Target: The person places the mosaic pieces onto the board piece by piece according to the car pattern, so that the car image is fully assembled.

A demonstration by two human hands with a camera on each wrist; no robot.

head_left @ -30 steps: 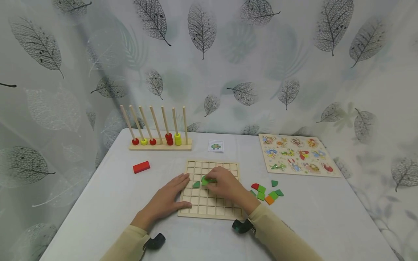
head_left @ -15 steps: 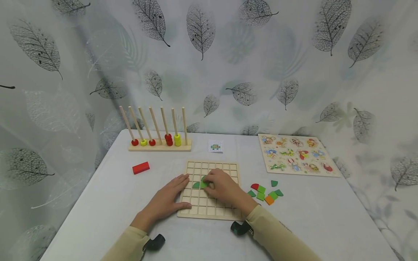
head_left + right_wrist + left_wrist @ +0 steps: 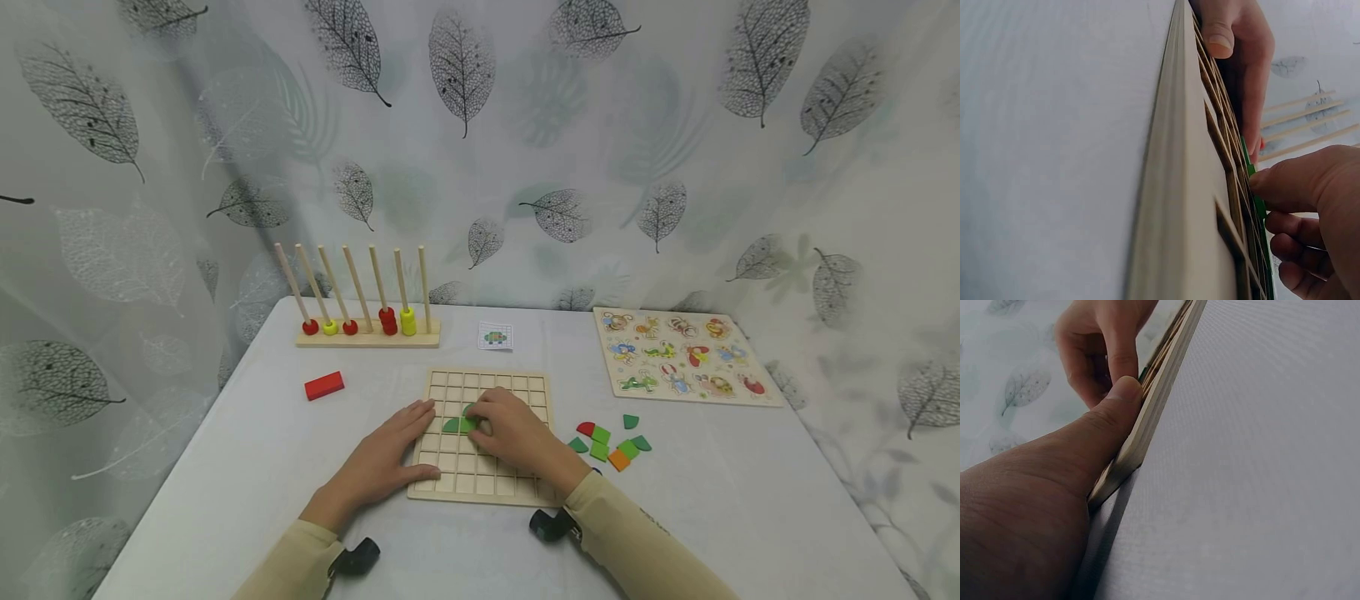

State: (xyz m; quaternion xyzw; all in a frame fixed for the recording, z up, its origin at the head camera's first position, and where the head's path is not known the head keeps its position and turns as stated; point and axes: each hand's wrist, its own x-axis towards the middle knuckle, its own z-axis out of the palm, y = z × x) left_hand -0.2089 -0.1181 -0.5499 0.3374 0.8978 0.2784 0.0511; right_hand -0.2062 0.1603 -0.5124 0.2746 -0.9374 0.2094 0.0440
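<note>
A wooden grid board (image 3: 476, 485) lies in the middle of the table. My left hand (image 3: 384, 457) rests along its left side, fingers straight and thumb (image 3: 1124, 390) on the near part of the frame. My right hand (image 3: 517, 433) is over the board's middle, thumb and fingertips pinching a light green square tile (image 3: 467, 425) at a cell. Left of that tile, a dark green quarter-round tile (image 3: 450, 426) sits in its cell. Another green rounded tile (image 3: 468, 409) shows just above, partly hidden by my right fingers. The right wrist view shows my thumb against a green tile edge (image 3: 1252, 170).
Several loose tiles (image 3: 600, 435) in green, red and orange lie right of the board. Behind it stands a small turtle pattern card (image 3: 496, 337). A peg abacus (image 3: 367, 340), a red block (image 3: 324, 385) and an insect puzzle board (image 3: 682, 358) are farther out.
My right hand has shifted slightly left and down, and the light green square has come down beside the dark green quarter-round tile. My left hand has stayed in place.
</note>
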